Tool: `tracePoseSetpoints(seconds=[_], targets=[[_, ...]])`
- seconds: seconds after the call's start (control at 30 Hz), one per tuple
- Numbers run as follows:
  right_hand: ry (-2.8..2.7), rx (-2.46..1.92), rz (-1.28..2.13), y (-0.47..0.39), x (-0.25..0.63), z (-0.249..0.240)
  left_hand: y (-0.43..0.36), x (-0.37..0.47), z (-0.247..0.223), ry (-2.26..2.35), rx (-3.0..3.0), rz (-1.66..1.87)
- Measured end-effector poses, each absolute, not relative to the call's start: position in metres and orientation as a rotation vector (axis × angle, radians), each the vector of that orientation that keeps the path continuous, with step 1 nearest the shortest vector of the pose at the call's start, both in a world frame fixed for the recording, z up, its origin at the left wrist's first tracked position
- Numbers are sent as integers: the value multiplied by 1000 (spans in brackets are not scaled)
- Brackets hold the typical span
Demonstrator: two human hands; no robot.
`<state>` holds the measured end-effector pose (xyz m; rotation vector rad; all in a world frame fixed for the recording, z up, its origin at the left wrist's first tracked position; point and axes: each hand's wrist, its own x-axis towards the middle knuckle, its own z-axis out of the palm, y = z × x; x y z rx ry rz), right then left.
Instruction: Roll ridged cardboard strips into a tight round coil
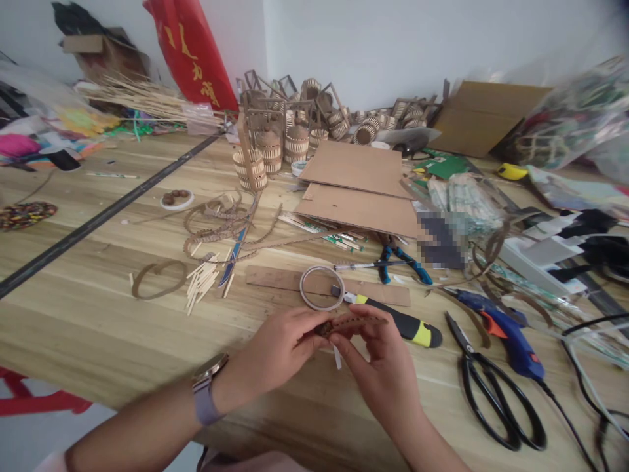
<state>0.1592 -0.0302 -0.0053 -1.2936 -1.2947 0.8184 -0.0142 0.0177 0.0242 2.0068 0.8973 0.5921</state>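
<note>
The pale wooden surface (147,357) reaches from the person's lap to a plain white wall (417,39); a red frame (44,402) shows below its near left edge. Above the near edge, the left hand (285,341), with a watch (210,370) on its wrist, pinches the end of a brown strip (361,320), and the right hand (381,360) grips the strip farther along. Fingers hide part of it.

To the right lie black scissors (472,357) and, just beyond them, a blue glue gun (508,334). Just past the hands are a black-and-yellow knife (393,316) and a pale ring (314,306), the ring resting on a cardboard strip (270,278); farther on are blue-handled pliers (417,267). To the left are loose sticks (202,282), coiled strips (216,216) and a dish (191,200) of brown balls.

2 cardboard sheets (361,160) overlap mid-surface. Green print on the wrapped sticks (464,196) to their right is too small to read. Small slatted buckets (249,169) crowd the back, beside a red bag (196,59) with yellow Chinese characters, too blurred to read surely. An open cardboard box (486,118) stands at the back right.
</note>
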Motion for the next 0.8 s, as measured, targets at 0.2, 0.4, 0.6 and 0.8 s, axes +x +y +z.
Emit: tracePoseSetpoints(seconds=[0.2, 0.4, 0.6, 0.8], targets=[[-1334, -1361, 687, -32, 155, -6, 17, -14, 23, 883, 1988, 600], [-1308, -1317, 697, -34, 153, -7, 16, -12, 21, 915, 1948, 609], [-1233, -1202, 728, -36, 152, -5, 14, -12, 24, 911, 1889, 650], [-1160, -1122, 801, -36, 154, -1, 14, -12, 28, 840, 1853, 665]])
